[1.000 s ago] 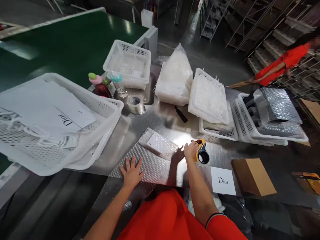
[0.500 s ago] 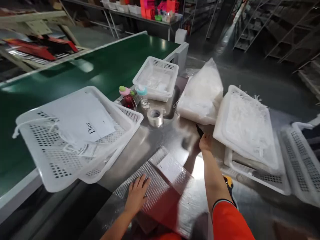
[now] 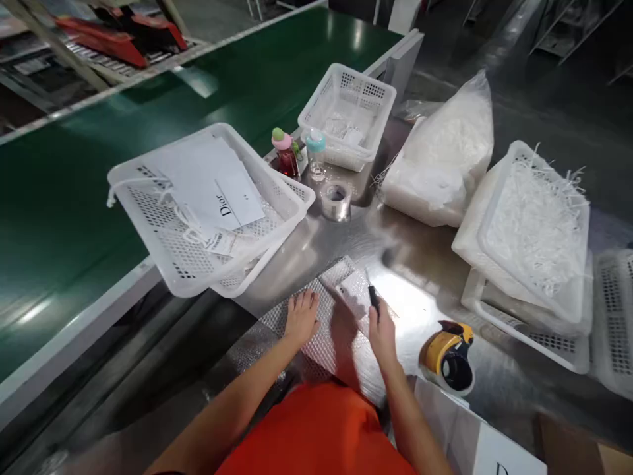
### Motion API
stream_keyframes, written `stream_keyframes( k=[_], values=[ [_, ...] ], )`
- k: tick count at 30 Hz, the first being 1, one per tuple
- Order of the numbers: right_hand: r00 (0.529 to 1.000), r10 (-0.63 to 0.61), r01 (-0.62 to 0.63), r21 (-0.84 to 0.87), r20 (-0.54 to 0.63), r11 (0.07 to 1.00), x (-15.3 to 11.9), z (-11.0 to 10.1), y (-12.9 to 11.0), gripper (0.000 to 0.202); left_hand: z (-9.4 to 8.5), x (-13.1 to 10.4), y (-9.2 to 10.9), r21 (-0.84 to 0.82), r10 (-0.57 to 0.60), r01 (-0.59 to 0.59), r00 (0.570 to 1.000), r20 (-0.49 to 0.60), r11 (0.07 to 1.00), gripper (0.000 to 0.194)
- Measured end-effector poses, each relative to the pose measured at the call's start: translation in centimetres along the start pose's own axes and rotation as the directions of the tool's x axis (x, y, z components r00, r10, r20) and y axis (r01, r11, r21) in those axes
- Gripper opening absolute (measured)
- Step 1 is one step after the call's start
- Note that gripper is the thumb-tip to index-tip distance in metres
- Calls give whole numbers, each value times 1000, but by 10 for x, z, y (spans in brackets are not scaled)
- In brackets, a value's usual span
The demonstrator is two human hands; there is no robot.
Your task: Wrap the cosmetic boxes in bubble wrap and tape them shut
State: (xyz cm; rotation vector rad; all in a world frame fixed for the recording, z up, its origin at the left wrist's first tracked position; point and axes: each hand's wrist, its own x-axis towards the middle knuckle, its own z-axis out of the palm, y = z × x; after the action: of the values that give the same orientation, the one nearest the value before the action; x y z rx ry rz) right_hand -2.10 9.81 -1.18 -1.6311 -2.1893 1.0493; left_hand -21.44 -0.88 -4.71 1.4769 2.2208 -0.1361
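Observation:
Bubble wrap (image 3: 329, 330) lies on the metal table (image 3: 410, 254) in front of me, with a white card (image 3: 355, 293) under or inside its right part. My left hand (image 3: 301, 318) rests on the wrap, palm down with its fingers spread. Closed round a slim tool with a black handle (image 3: 373, 298), my right hand (image 3: 382, 330) is over the right edge of the wrap. The tool has a thin tip that points away from me; its exact kind is too small to tell.
A tape dispenser (image 3: 448, 356) stands to the right, a tape roll (image 3: 336, 200) and two bottles farther back. White baskets (image 3: 208, 277) hold a Dior bag at left. At right are a plastic bag (image 3: 445, 158) and a basket of shredded filler (image 3: 539, 224). A green conveyor (image 3: 64, 185) runs behind.
My right hand has come left with the black-handled tool, from beside the plastic bag to the bubble wrap. The view has shifted, showing more of the table's right front. My left hand stays on the wrap.

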Motion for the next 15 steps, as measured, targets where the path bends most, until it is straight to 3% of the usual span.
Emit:
stream_keyframes(
  k=[2,5,9,15],
  values=[
    [980,-27,49,-108,198,993,-32,28,-12,47,0,4,-2,2,-15,15,1000,-14,1000,77],
    [925,97,49,-370,368,928,-40,62,-28,44,5,6,-9,-32,-28,28,1000,10,999,79],
    [916,120,96,-499,383,861,-13,87,-46,39,16,5,-19,-92,-17,17,1000,3,996,86],
    [929,92,130,-548,358,826,11,108,-56,37,20,4,-24,-107,-30,32,999,21,994,88]
  ],
)
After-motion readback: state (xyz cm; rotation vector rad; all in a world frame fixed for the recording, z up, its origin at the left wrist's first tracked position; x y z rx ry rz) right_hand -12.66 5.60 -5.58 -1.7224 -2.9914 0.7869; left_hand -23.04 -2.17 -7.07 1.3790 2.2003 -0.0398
